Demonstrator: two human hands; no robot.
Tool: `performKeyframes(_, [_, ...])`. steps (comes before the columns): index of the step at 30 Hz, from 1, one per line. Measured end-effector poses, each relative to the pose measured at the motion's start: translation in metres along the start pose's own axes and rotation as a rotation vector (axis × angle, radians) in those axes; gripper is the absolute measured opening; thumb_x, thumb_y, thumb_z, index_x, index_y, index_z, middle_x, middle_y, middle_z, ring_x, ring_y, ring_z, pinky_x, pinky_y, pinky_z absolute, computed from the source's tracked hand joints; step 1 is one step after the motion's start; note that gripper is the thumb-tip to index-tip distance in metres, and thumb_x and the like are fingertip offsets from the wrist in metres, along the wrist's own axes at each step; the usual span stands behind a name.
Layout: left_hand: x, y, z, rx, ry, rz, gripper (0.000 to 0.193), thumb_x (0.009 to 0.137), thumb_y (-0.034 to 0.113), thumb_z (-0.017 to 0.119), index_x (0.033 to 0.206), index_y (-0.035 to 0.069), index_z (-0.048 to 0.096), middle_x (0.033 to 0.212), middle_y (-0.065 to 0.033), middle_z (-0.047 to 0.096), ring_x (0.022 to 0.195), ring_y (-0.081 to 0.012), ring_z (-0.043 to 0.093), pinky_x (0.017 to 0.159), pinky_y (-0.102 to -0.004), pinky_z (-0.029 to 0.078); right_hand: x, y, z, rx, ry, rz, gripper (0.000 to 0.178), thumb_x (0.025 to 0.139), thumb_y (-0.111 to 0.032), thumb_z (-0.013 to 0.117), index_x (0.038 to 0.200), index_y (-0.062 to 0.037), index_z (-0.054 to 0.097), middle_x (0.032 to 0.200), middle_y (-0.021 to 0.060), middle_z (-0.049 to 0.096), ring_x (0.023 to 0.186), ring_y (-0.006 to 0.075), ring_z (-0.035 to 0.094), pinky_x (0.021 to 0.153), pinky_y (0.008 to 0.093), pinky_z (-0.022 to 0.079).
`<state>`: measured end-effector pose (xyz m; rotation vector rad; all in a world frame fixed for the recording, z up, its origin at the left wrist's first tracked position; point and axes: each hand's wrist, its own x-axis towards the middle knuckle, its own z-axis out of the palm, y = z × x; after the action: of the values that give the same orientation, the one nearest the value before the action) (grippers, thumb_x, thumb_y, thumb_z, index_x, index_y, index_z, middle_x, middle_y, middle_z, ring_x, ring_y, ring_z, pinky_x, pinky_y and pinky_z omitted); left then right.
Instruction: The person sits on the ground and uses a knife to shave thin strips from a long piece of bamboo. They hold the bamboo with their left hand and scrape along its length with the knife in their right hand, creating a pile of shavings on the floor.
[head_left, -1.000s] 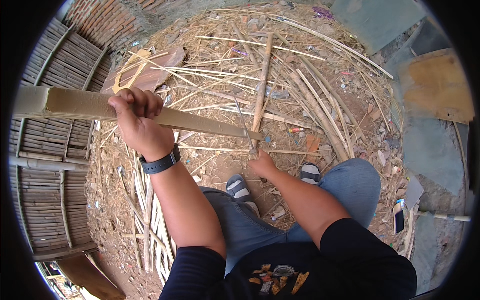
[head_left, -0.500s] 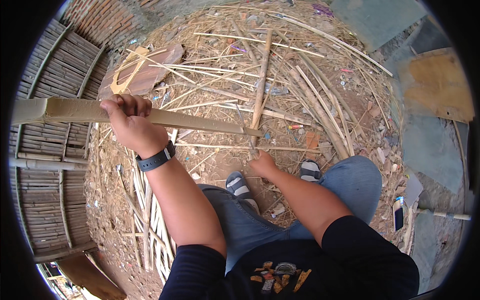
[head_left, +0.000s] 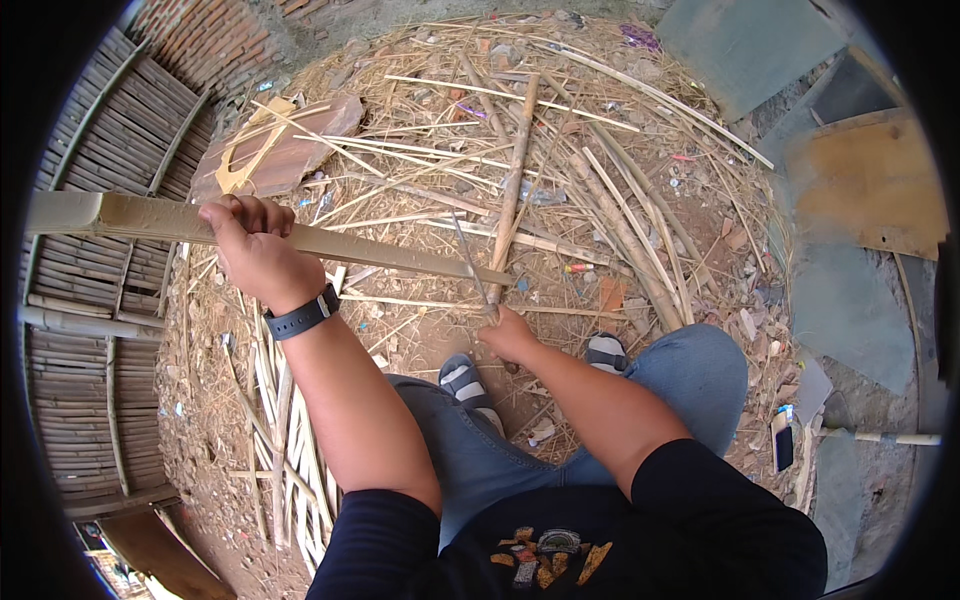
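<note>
A long split bamboo strip (head_left: 370, 250) slants across in front of me, its far left part broad with a node ridge. My left hand (head_left: 262, 248), a watch on its wrist, is wrapped round it near the middle. Near its tapered right end, the thin blade of a knife (head_left: 464, 246) crosses the strip. The knife's handle is closed in my right hand (head_left: 511, 336), low and just in front of my feet. The strip's right end rests by a round bamboo pole (head_left: 516, 170) lying on the ground; whether they touch, I cannot tell.
Bamboo slats (head_left: 292, 450) lie heaped by my left leg, and more poles (head_left: 630, 235) lie ahead to the right. A bamboo-slat wall (head_left: 80, 400) stands left. Grey sheets (head_left: 855, 310) line the right side, near a phone (head_left: 783, 445). Straw and rubble cover the ground.
The knife and my right hand have shifted slightly left along the bamboo strip, and the blade leans a little more. My left hand keeps its hold. The whole view has slid slightly.
</note>
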<state>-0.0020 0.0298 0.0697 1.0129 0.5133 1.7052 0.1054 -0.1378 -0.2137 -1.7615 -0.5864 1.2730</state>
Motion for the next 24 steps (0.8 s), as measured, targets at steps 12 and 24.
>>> performKeyframes(12, [0.001,0.0,-0.004,-0.002,-0.035,0.012,0.034,0.102,0.041,0.046,0.085,0.011,0.045,0.066,0.0029,0.032,0.054,-0.0086,0.029,0.051,-0.0242,0.027,0.003,0.006,0.012,-0.033,0.004,-0.054,0.05,0.077,-0.017,0.067,0.12,0.0036,0.053,0.082,0.0135,0.065,0.055,0.0217,0.063,0.052,0.0347,0.052])
performKeyframes(24, [0.003,0.003,-0.007,-0.026,0.026,-0.013,0.033,0.102,0.04,0.046,0.086,0.011,0.045,0.066,0.0029,0.032,0.054,-0.0082,0.028,0.051,-0.0239,0.026,0.001,0.015,0.018,-0.21,0.134,-0.147,0.054,0.074,-0.025,0.071,0.118,0.0028,0.055,0.096,0.0233,0.067,0.088,0.0349,0.065,0.08,0.0406,0.051])
